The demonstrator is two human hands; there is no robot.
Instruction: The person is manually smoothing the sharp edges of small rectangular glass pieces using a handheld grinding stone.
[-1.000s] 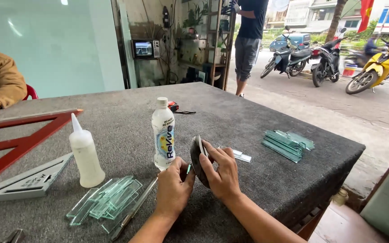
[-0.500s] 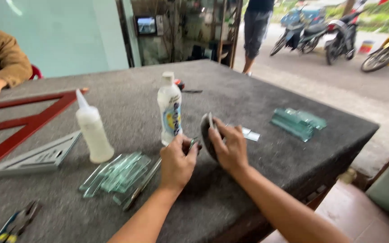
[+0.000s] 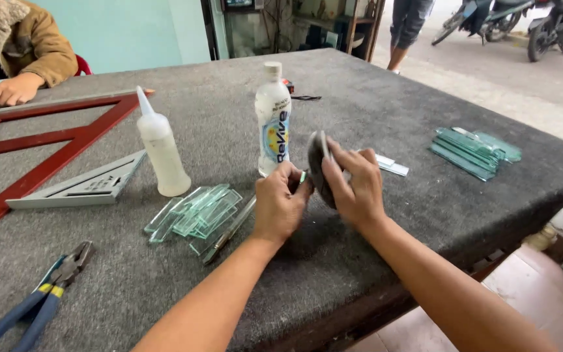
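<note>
Both hands have stayed close together since half a second ago, just in front of the white bottle point(image 3: 273, 120), and now a pair of blue pliers point(image 3: 30, 301) shows far to its left. The right hand point(image 3: 354, 184) is curled around a dark round stone point(image 3: 316, 171), gripping it upright. The left hand point(image 3: 280, 208) pinches a small glass strip point(image 3: 302, 176) against it, fingers bent tight.

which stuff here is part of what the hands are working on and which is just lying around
In hand:
- dark round stone, held by right hand
- small glass piece, at left hand

Lying about:
- pliers
- nozzle bottle
- drink bottle
- red frame
- grey set square
</note>
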